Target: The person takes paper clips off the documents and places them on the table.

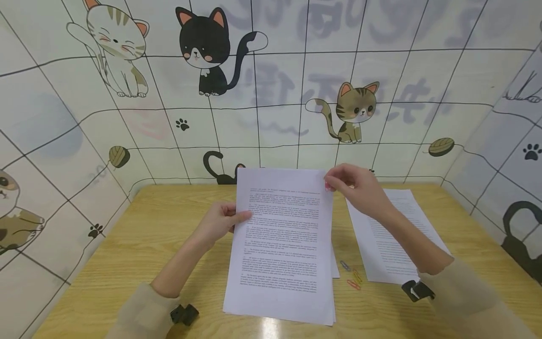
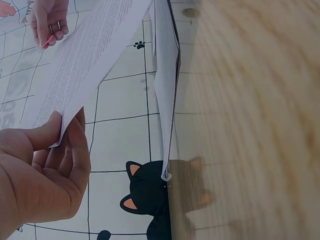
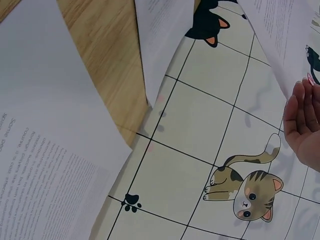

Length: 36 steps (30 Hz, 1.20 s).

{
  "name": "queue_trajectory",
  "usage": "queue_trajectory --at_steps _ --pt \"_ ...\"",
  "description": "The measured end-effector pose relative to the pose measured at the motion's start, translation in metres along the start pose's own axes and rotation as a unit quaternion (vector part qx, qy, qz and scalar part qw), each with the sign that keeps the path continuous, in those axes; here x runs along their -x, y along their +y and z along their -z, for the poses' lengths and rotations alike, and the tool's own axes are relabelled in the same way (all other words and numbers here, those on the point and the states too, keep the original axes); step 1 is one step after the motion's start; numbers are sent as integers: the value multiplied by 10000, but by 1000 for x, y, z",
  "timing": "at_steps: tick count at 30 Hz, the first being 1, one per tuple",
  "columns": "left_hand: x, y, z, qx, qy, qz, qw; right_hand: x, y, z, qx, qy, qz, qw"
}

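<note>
Sheet: a printed page (image 1: 282,235), top end lifted off the counter (image 1: 139,245), bottom end lying on a stack of pages (image 1: 279,313) in the middle of it.
Weight: feather-light, judging by how two fingertip holds carry it.
Stiffness: none to speak of; in the left wrist view the sheet (image 2: 85,55) bows in a long curve between the two holds.
Risk: likely to crease, curl or slide off the pages beneath if pulled at one point only.
Best hold: the side edges near the top, one hand each side, so the page stays flat.
Left hand: the left hand (image 1: 220,221) pinches the sheet's left edge, thumb on the printed face, fingers curled behind; the wrist view shows the thumb (image 2: 42,134) pressed to the paper's edge.
Right hand: the right hand (image 1: 353,186) pinches the top right corner between fingertips, fingers bent.
Nearby: a second sheet (image 1: 389,235) lies flat to the right; coloured paper clips (image 1: 353,277) sit between it and the stack.
</note>
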<state>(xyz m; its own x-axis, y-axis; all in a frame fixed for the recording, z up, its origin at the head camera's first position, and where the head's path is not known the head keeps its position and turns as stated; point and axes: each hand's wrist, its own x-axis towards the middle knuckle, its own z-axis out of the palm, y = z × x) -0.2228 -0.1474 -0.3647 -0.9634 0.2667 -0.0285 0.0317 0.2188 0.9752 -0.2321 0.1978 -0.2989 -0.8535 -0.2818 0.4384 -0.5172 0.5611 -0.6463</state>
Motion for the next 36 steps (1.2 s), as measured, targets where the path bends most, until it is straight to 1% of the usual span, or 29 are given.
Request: queue_trajectory --at_steps 6,11,17,21,25,29,32,36 --pt "0 1 0 10 -10 14 10000 12 6 10 255 -265 -222 9991" --pt "0 1 0 -1 -1 36 10000 23 15 17 364 -496 -420 9972" --pt "1 1 1 -11 40 87 10000 33 26 22 212 -759 -400 9961" --pt "1 0 1 -7 33 69 10000 39 36 19 96 -1010 -521 9935" --pt "1 -1 1 37 15 54 10000 45 45 14 89 -1375 -739 9877" --pt "1 -1 1 62 12 47 10000 50 51 10 194 -1755 -918 9800" --pt "1 0 1 49 12 56 10000 53 56 7 238 -2068 -977 9732" --pt "1 1 1 30 35 95 9999 57 63 3 164 -2485 -1025 9631"
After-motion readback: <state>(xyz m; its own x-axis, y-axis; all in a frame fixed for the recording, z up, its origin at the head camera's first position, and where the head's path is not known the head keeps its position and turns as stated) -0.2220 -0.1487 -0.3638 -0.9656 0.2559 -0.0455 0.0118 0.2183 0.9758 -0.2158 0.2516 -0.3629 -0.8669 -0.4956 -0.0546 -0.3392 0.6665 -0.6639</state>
